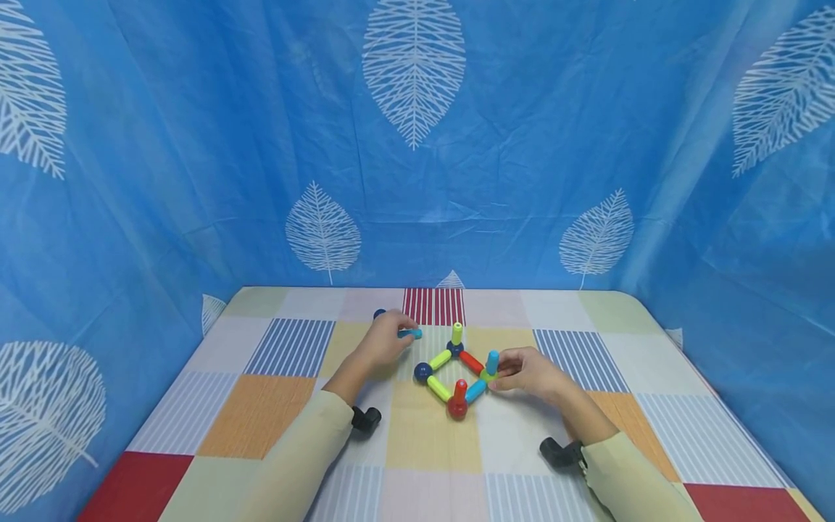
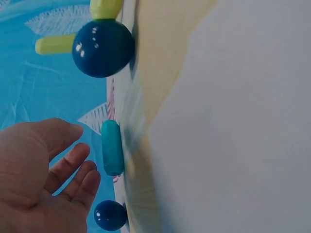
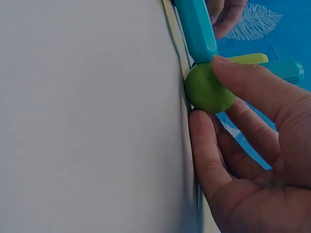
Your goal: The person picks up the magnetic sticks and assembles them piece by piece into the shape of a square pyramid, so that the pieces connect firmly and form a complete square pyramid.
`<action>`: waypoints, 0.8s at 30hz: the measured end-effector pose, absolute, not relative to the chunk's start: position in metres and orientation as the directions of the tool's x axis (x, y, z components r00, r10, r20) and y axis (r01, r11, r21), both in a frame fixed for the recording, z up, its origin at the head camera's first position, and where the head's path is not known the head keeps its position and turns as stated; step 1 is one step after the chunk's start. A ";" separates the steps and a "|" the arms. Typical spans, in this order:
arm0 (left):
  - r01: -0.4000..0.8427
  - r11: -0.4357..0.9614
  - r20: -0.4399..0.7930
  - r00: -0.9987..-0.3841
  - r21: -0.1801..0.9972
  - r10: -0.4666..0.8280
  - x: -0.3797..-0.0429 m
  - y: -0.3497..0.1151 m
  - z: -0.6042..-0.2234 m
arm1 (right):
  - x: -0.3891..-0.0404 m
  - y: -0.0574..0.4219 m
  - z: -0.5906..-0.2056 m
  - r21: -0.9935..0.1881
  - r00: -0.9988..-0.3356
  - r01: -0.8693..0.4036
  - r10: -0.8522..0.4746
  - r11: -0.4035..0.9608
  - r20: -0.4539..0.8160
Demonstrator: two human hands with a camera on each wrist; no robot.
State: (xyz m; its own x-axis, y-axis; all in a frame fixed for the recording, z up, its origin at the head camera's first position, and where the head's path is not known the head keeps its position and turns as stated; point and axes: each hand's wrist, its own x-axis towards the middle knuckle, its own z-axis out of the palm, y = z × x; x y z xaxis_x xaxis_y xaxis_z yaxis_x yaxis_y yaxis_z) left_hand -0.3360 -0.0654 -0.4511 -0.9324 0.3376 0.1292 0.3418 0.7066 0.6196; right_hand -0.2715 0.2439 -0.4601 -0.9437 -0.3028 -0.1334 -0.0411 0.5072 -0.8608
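Four-sided on the cloth lies a frame of magnetic sticks and balls. Its corners are a dark blue ball (image 1: 422, 372) at left, another at the back, a green ball (image 3: 206, 90) at right and a red ball (image 1: 457, 409) in front. Upright sticks stand on three corners: yellow-green (image 1: 457, 333), light blue (image 1: 492, 362) and red (image 1: 460, 391). My right hand (image 1: 531, 373) pinches the green ball between thumb and fingers. My left hand (image 1: 386, 339) hovers beside a loose teal stick (image 2: 112, 148), fingers loosely bent and a gap between them and it.
A loose dark blue ball (image 2: 110, 215) lies beyond my left hand. Patchwork cloth (image 1: 261, 417) covers the table, and a blue curtain (image 1: 496, 181) with white leaves surrounds its back and sides.
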 end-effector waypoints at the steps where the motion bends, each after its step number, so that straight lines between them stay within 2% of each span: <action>1: 0.342 0.716 0.128 -0.933 0.608 0.337 -0.338 -0.065 -0.452 | -0.272 0.244 -0.460 -0.863 -0.943 -0.039 -0.305 0.504 -0.135; 11: 0.384 0.739 0.128 -0.916 0.553 0.379 -0.349 -0.060 -0.455 | -0.275 0.246 -0.460 -0.895 -0.937 0.007 -0.310 0.447 -0.162; 24: 0.327 0.768 0.059 -0.933 0.551 0.355 -0.355 -0.053 -0.457 | -0.275 0.247 -0.461 -0.912 -0.926 0.027 -0.333 0.410 -0.177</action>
